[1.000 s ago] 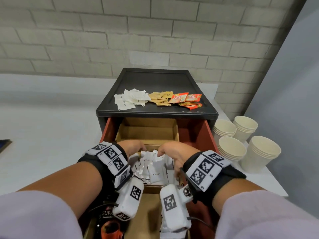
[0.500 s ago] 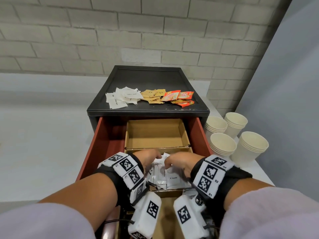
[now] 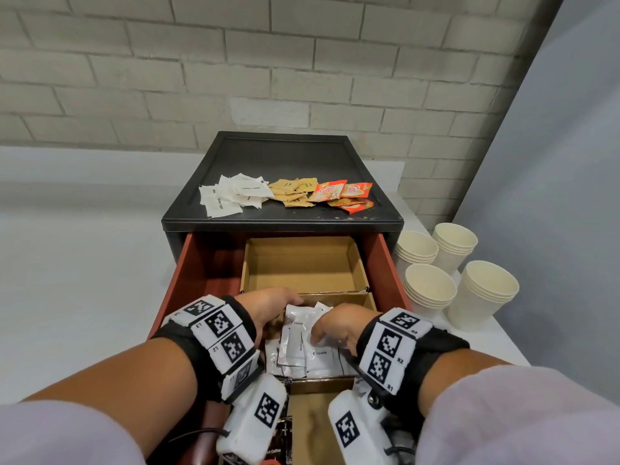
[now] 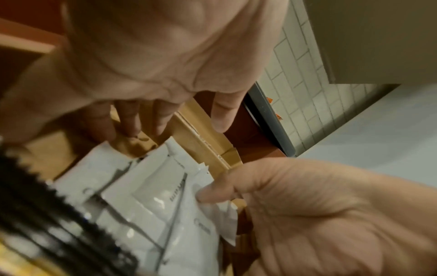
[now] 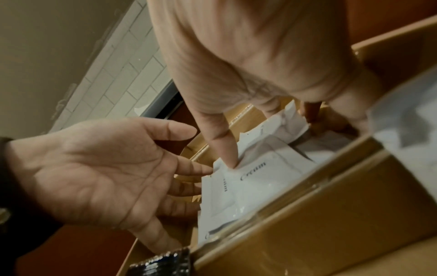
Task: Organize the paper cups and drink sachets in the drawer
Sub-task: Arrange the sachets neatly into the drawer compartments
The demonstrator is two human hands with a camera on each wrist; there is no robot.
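Observation:
White cream sachets (image 3: pixel 300 347) lie piled in the middle cardboard compartment of the open red-brown drawer (image 3: pixel 385 263). My left hand (image 3: pixel 285 302) is at the pile's left edge, palm open, with straight fingers (image 5: pixel 194 169) touching the sachets' side. My right hand (image 3: pixel 322 333) arches over the pile from the right. Its thumb (image 5: pixel 228 153) presses down on the top sachet (image 5: pixel 255 173) and its other fingers stand at the pile's far end. More sachets lie on the black cabinet top (image 3: pixel 285 156): white (image 3: pixel 235 196), tan (image 3: pixel 295 193), orange (image 3: pixel 345 196). Stacks of paper cups (image 3: pixel 429 286) stand to the right.
An empty cardboard box (image 3: pixel 302 263) sits at the back of the drawer, another cardboard compartment (image 3: pixel 318 421) at the front. Dark coffee sachets (image 5: pixel 163 265) lie at the drawer's front left. A grey wall stands close behind the cups; the white counter (image 3: pixel 84 280) runs off to the left.
The view has lifted and shifted. The sachets now lie flatter and closer together, and my left hand has slid to the pile's left edge while the right stays on top.

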